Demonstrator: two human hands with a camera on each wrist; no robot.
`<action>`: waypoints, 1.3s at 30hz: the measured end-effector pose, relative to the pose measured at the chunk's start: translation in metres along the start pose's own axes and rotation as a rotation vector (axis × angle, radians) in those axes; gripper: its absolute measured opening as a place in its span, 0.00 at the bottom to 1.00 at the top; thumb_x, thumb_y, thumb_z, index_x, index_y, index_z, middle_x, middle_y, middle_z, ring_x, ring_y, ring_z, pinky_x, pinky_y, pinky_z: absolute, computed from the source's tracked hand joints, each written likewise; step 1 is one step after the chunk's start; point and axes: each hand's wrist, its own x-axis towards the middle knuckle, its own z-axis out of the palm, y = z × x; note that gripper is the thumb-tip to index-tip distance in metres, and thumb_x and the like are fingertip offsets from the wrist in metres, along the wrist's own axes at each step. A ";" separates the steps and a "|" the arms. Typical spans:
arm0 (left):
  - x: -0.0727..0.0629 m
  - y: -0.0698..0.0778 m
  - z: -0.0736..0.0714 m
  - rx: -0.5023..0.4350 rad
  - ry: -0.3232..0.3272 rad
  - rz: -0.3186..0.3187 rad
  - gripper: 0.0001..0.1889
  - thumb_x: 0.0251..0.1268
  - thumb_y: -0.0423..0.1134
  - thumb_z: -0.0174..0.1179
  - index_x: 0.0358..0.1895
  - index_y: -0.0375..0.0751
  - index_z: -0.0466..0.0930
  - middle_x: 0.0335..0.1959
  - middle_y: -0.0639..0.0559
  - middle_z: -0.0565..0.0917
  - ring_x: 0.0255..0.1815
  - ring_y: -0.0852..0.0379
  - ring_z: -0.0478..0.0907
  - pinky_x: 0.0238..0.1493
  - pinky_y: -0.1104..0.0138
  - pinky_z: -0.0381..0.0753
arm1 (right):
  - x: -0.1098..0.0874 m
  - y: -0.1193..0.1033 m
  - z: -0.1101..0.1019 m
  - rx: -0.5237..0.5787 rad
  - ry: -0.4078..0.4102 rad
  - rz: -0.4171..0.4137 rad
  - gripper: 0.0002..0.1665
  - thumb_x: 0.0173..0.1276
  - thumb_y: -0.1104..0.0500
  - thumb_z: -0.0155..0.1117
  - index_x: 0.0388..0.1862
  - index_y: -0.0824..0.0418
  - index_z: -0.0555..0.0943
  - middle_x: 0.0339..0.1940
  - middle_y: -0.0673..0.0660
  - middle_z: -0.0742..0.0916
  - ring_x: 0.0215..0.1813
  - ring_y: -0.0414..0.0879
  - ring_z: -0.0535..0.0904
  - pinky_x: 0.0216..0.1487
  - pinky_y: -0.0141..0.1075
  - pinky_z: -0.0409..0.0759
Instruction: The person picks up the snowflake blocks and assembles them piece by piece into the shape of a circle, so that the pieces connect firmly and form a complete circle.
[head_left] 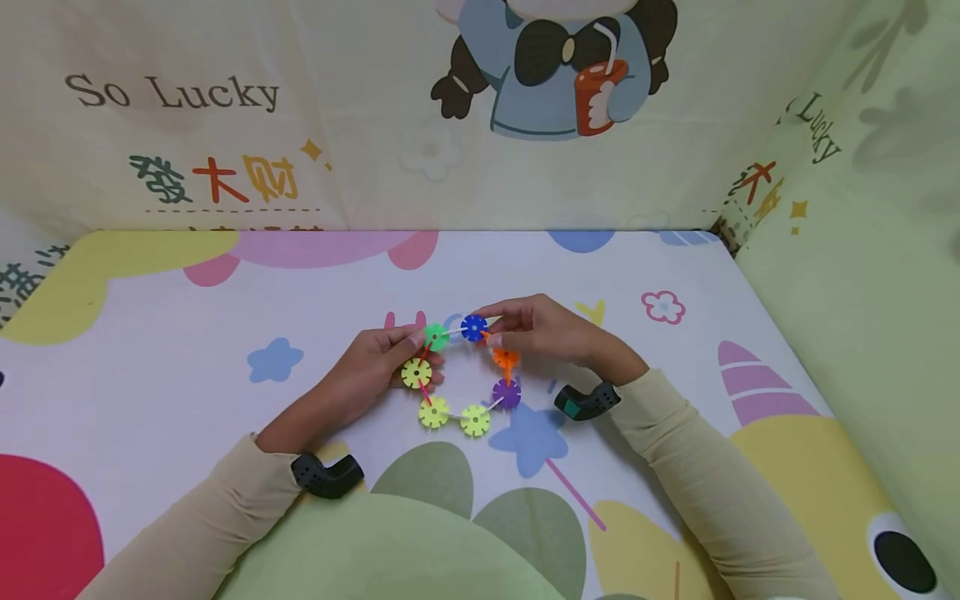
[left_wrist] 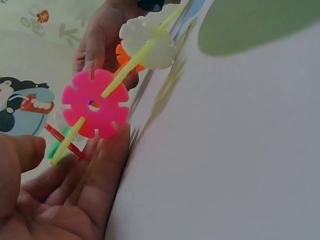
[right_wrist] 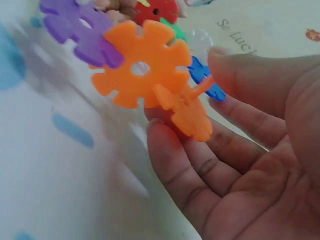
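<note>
A closed ring of notched plastic discs hangs between the two hands, the discs slotted edge to edge at crossing angles. In the head view, my left hand (head_left: 367, 364) grips the ring's upper left, its thumb by a green disc (head_left: 437, 337). My right hand (head_left: 546, 327) holds the upper right, near a blue disc (head_left: 474, 327) and an orange disc (head_left: 507, 358). A purple disc (head_left: 507, 394) and yellow discs (head_left: 434, 412) form the lower part. The left wrist view shows a pink disc (left_wrist: 102, 115) edge-joined to yellow ones. Right thumb and fingers surround a small orange disc (right_wrist: 187, 117) in the right wrist view.
A white table cover (head_left: 202, 350) with printed cartoon shapes lies under the hands. A printed cloth wall (head_left: 360, 142) stands at the back, and another pale green one (head_left: 847, 275) rises on the right. Each wrist wears a black camera band (head_left: 327, 475).
</note>
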 end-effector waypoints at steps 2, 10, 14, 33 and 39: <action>0.001 0.001 -0.002 0.009 0.039 -0.007 0.22 0.75 0.44 0.53 0.61 0.30 0.73 0.48 0.39 0.84 0.40 0.48 0.86 0.45 0.62 0.83 | 0.001 0.001 -0.001 -0.001 0.035 0.037 0.26 0.70 0.62 0.63 0.66 0.60 0.75 0.44 0.56 0.88 0.46 0.47 0.83 0.47 0.36 0.81; 0.003 -0.003 -0.003 -0.030 0.081 0.048 0.25 0.66 0.36 0.63 0.63 0.30 0.70 0.57 0.39 0.76 0.48 0.54 0.81 0.48 0.63 0.82 | 0.000 0.004 -0.005 0.015 0.100 0.099 0.26 0.69 0.57 0.65 0.65 0.58 0.76 0.44 0.55 0.88 0.47 0.47 0.83 0.52 0.39 0.80; 0.005 -0.006 -0.002 -0.069 0.063 0.060 0.24 0.65 0.31 0.63 0.62 0.27 0.70 0.57 0.39 0.75 0.53 0.53 0.78 0.49 0.62 0.82 | 0.001 0.005 -0.006 0.015 0.116 0.102 0.26 0.69 0.57 0.65 0.65 0.58 0.76 0.45 0.55 0.88 0.47 0.47 0.83 0.52 0.39 0.80; 0.026 0.001 -0.002 0.427 0.221 0.139 0.11 0.67 0.35 0.62 0.48 0.34 0.84 0.38 0.45 0.85 0.27 0.54 0.79 0.29 0.69 0.80 | 0.010 0.015 -0.001 -0.119 0.250 0.118 0.22 0.69 0.56 0.65 0.61 0.59 0.80 0.44 0.56 0.84 0.42 0.50 0.78 0.38 0.35 0.80; 0.023 -0.003 -0.008 0.485 0.198 0.165 0.10 0.66 0.31 0.60 0.48 0.34 0.83 0.36 0.46 0.84 0.26 0.54 0.78 0.29 0.68 0.79 | 0.015 0.019 0.005 -0.146 0.238 0.094 0.21 0.69 0.57 0.64 0.60 0.61 0.80 0.42 0.56 0.84 0.39 0.50 0.77 0.37 0.34 0.78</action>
